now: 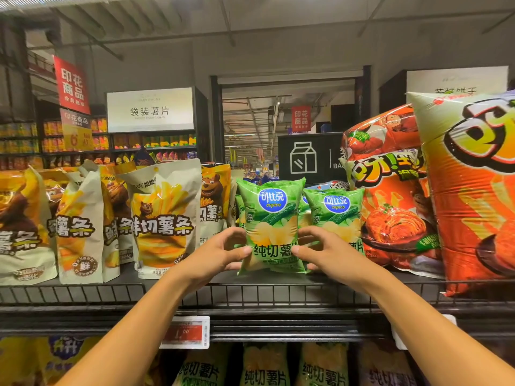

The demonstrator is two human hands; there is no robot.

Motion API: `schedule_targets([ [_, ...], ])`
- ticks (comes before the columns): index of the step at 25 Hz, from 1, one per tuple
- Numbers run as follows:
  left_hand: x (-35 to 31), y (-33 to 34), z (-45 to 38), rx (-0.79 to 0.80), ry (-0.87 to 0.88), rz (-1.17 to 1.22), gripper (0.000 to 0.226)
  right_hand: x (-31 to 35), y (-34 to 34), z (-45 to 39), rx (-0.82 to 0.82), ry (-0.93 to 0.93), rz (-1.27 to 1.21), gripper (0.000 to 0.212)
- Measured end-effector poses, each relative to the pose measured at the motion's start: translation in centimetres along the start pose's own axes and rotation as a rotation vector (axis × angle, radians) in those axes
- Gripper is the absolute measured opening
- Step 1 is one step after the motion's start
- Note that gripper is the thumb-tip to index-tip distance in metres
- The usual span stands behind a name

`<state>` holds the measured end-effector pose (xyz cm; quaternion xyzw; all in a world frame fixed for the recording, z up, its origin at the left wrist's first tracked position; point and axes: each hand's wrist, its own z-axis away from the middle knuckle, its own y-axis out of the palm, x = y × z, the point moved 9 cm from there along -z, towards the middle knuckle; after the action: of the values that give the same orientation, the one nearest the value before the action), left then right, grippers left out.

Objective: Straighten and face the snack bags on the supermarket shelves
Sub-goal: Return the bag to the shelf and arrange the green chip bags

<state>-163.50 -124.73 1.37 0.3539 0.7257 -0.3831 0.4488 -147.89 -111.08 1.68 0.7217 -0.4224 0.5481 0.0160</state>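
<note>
A green Copico chip bag (271, 215) stands upright and front-facing on the top shelf (83, 293). My left hand (223, 253) grips its lower left edge, thumb on the front. My right hand (320, 252) grips its lower right edge the same way. A second green Copico bag (337, 213) stands just right of it, partly behind my right hand. More green bags hide behind the held one.
White and yellow fries pouches (161, 218) lean unevenly to the left. Large orange snack bags (398, 207) crowd the right, one (473, 190) overhanging the wire rail. A red price tag (185, 331) hangs below. A lower shelf holds more chip bags (264, 366).
</note>
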Motion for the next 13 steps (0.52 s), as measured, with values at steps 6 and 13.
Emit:
schedule_targets([
  [6,0.5,0.1,-0.3,0.002,-0.056,0.002,0.033,-1.1,0.3,-0.6,0.027,0.069,0.019,0.043],
  [13,0.7,-0.6,-0.8,-0.037,-0.05,0.154,0.019,-0.7,-0.2,-0.5,-0.024,0.053,0.0,0.016],
])
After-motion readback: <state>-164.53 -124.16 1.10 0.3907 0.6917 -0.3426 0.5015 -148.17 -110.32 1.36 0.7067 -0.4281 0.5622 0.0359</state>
